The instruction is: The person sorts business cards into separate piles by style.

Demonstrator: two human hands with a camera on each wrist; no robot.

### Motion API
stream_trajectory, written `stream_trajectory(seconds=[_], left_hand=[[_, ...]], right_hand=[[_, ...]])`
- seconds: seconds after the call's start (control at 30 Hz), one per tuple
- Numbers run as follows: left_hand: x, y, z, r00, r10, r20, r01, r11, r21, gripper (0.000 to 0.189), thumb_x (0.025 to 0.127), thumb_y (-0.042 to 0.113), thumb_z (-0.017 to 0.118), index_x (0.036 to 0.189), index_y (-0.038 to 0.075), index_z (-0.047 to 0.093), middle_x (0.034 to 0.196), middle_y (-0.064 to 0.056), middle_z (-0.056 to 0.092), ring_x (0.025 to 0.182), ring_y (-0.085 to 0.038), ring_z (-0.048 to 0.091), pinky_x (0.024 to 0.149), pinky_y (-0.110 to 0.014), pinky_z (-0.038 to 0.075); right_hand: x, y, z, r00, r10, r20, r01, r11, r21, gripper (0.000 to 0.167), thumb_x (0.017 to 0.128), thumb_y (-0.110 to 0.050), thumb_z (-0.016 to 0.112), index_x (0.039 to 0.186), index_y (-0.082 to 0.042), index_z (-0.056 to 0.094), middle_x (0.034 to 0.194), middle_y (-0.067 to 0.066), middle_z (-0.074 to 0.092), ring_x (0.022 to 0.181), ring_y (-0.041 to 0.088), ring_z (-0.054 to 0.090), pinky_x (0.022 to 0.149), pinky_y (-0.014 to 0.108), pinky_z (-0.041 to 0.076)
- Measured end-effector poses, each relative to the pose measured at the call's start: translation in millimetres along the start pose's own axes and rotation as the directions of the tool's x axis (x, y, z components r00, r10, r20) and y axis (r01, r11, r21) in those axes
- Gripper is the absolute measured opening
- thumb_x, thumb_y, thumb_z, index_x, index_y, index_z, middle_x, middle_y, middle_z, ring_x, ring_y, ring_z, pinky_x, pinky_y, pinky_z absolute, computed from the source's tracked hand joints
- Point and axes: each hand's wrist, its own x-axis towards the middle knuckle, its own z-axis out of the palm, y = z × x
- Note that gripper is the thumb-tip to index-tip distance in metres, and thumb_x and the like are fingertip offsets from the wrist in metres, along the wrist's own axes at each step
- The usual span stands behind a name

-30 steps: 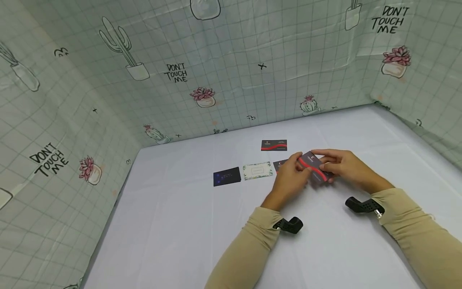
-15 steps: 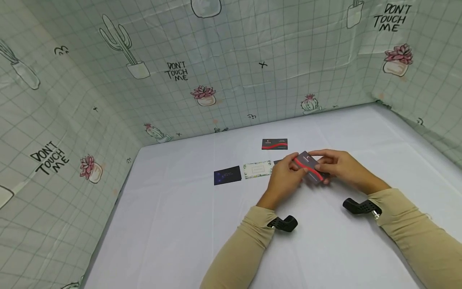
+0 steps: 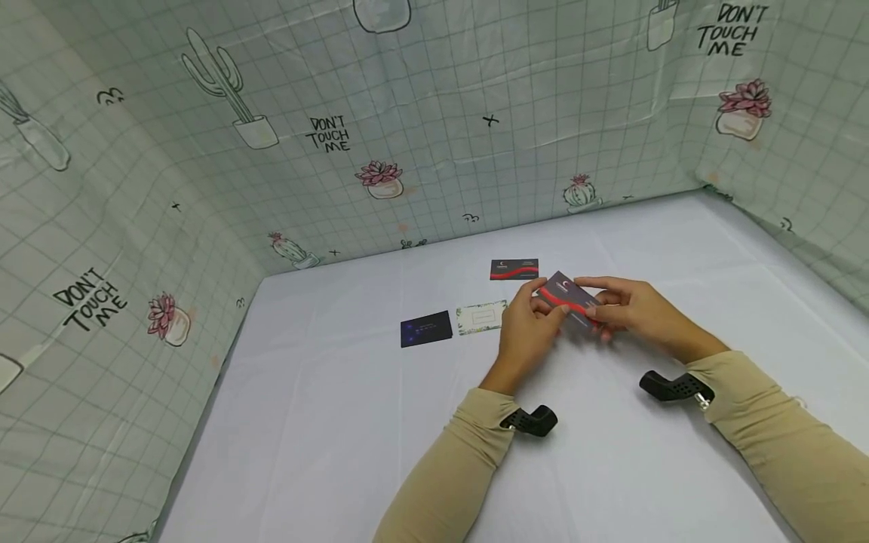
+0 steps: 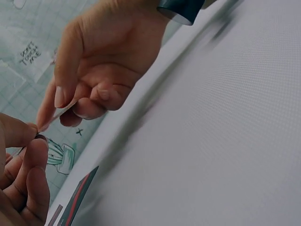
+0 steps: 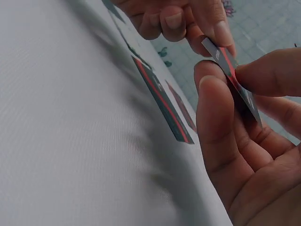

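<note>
Both hands hold a dark grey business card (image 3: pixel 565 292) with a red wavy stripe, raised and tilted over the white table. My left hand (image 3: pixel 524 337) pinches its left end, thumb on the printed face. At its other end, my right hand (image 3: pixel 638 315) grips it, the thumb (image 5: pixel 273 73) lying on the print and fingers behind. A matching card (image 5: pixel 162 101) lies below on the cloth in the right wrist view; in the head view the left hand hides it. Farther back is another red-striped card (image 3: pixel 514 269).
Left of the hands lie a white card with a leafy border (image 3: pixel 480 317) and a dark card with blue spots (image 3: pixel 426 329). White cloth (image 3: pixel 305 422) covers the table. A curtain with printed cacti (image 3: pixel 434 113) hangs behind and at both sides.
Both hands have shifted slightly left with the held card, which has also gone a little farther back. The left hand now covers the red-striped card partly seen beside the leafy one earlier.
</note>
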Motion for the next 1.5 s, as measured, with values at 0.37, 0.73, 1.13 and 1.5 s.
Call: stream_trajectory(seconds=[0.37, 0.73, 1.13, 1.5], left_hand=[[-1.5, 0.2, -6.1, 0.998, 0.051, -0.043, -0.05, 0.999, 0.018, 0.054, 0.092, 0.01, 0.073, 0.141, 0.01, 0.052, 0.076, 0.011, 0.065, 0.054, -0.002, 0.058, 0.051, -0.019, 0.043], [-5.2, 0.2, -16.5, 0.993, 0.104, -0.059, -0.102, 0.994, 0.047, 0.041, 0.092, 0.008, 0.073, 0.132, 0.008, 0.062, 0.084, 0.007, 0.068, 0.057, -0.001, 0.059, 0.055, -0.02, 0.046], [-2.7, -4.8, -36.2, 0.997, 0.071, -0.02, -0.069, 0.996, 0.061, 0.034, 0.093, 0.006, 0.07, 0.127, 0.008, 0.066, 0.087, 0.006, 0.072, 0.062, -0.003, 0.062, 0.058, -0.021, 0.048], [1.5, -8.8, -46.0, 0.999, 0.047, -0.015, -0.045, 0.995, 0.084, 0.03, 0.098, 0.013, 0.064, 0.128, 0.01, 0.067, 0.087, -0.002, 0.075, 0.061, -0.007, 0.062, 0.056, -0.023, 0.042]], right_hand=[[2.3, -0.7, 7.9, 0.98, -0.046, -0.193, 0.057, 0.997, 0.052, 0.043, 0.095, -0.009, 0.069, 0.135, -0.002, 0.053, 0.089, 0.005, 0.069, 0.066, 0.016, 0.065, 0.065, 0.026, 0.055], [2.9, -4.4, 12.3, 0.936, -0.064, -0.347, 0.077, 0.997, 0.026, 0.033, 0.096, -0.008, 0.068, 0.126, -0.003, 0.055, 0.089, -0.005, 0.072, 0.066, 0.009, 0.064, 0.064, 0.023, 0.055], [12.0, -4.4, 17.6, 0.937, 0.044, -0.346, -0.043, 0.999, 0.011, 0.047, 0.097, -0.019, 0.068, 0.131, 0.009, 0.053, 0.092, -0.008, 0.072, 0.072, 0.009, 0.066, 0.069, 0.026, 0.056], [26.5, -11.1, 16.2, 0.94, 0.067, -0.334, -0.049, 0.997, 0.064, 0.049, 0.097, -0.018, 0.067, 0.135, 0.01, 0.053, 0.093, -0.004, 0.071, 0.072, 0.014, 0.067, 0.07, 0.028, 0.056]])
